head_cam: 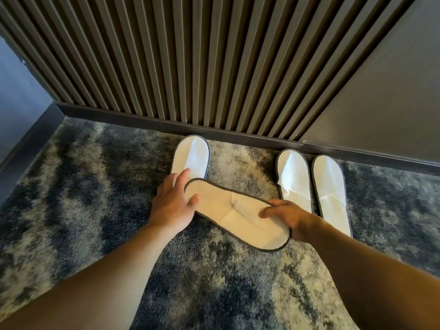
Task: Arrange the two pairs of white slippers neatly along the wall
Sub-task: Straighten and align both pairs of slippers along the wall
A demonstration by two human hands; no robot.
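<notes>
Two white slippers with dark trim, one (293, 179) beside the other (331, 189), stand side by side with toes at the skirting board on the right. A third slipper (191, 156) lies alone further left, toe to the wall. The fourth slipper (234, 215) lies slantwise across the carpet in front of it. My right hand (287, 216) grips this slanted slipper at its toe cover. My left hand (172, 203) rests spread against its heel end, thumb on the sole, and hides the third slipper's heel.
A ribbed dark wooden wall (190, 55) with a dark skirting board (142, 120) runs across the back. A smooth grey panel (385, 91) is at the right. Mottled blue-grey carpet (83, 186) covers the floor; another wall meets it at the left.
</notes>
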